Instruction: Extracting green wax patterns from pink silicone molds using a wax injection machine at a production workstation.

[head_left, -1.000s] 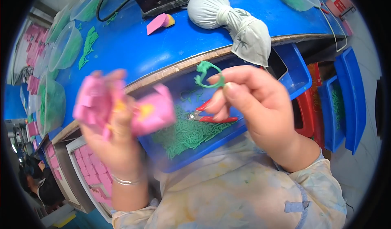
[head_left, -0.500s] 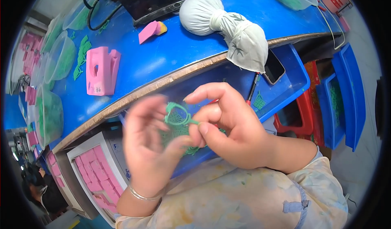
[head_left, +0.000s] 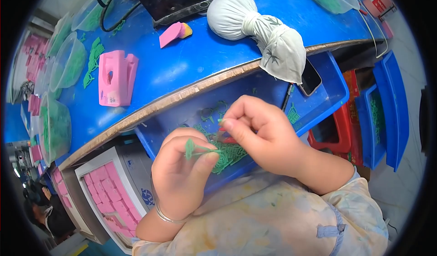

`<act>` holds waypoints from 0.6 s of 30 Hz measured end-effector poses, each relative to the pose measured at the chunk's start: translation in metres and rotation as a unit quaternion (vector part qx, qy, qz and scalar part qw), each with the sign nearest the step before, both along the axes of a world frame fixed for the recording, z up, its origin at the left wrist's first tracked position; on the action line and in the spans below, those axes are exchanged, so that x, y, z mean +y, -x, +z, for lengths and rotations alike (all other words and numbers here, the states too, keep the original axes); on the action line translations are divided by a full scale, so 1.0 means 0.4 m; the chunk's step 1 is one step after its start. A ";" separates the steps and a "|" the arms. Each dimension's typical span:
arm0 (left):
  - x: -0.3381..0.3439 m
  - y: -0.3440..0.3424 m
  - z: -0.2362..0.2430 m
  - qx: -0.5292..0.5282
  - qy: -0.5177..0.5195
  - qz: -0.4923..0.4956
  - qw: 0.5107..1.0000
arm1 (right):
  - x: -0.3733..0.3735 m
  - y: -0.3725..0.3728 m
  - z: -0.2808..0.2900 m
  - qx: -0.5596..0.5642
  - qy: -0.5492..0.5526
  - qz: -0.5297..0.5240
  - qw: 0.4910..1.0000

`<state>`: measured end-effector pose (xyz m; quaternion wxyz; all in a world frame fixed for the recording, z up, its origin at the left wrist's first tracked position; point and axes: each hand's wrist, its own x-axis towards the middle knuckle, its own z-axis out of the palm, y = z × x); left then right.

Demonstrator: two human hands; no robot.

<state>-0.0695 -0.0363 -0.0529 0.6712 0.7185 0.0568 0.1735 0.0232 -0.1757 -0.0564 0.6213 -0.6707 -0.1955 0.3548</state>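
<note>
My left hand [head_left: 184, 165] is closed, pinching a thin green openwork piece [head_left: 191, 148] between thumb and fingers. Close beside it, my right hand [head_left: 264, 135] is curled, with a small green bit [head_left: 221, 120] at its thumb and fingertip. Red parts of a tool [head_left: 230, 140] show under the right fingers; its kind is hidden. Beneath both hands lies a blue tray [head_left: 268, 158] pulled out under the table edge. Several green mesh pieces [head_left: 230, 156] are heaped in it, and a few green rings [head_left: 207, 114] lie farther back.
On the blue table [head_left: 182, 64] stand a pink block [head_left: 114, 80], a pink wedge [head_left: 172, 33] and a tied cloth bag [head_left: 232, 17]. Clear tubs [head_left: 57, 128] line the left. A phone [head_left: 311, 80] and a dark pen-like stick [head_left: 287, 99] lie at the tray's right. A red stool [head_left: 339, 135] stands beyond.
My hands have drawn apart slightly. The green ring-shaped piece, earlier pinched in my right hand, is no longer in that grip; my left hand has closed on a green piece.
</note>
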 end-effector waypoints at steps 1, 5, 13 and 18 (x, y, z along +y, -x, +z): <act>-0.001 0.003 0.001 0.049 0.097 -0.006 0.994 | -0.002 0.000 0.007 0.020 -0.026 -0.018 0.999; -0.002 0.010 -0.009 0.040 0.099 -0.018 0.994 | 0.000 0.005 0.036 0.067 -0.095 0.018 0.993; -0.009 0.011 -0.016 0.048 0.133 -0.018 0.990 | 0.012 0.009 0.024 0.210 -0.186 0.054 0.958; -0.005 0.009 -0.013 0.055 0.118 -0.024 0.991 | 0.012 0.008 0.015 0.278 -0.215 0.071 0.934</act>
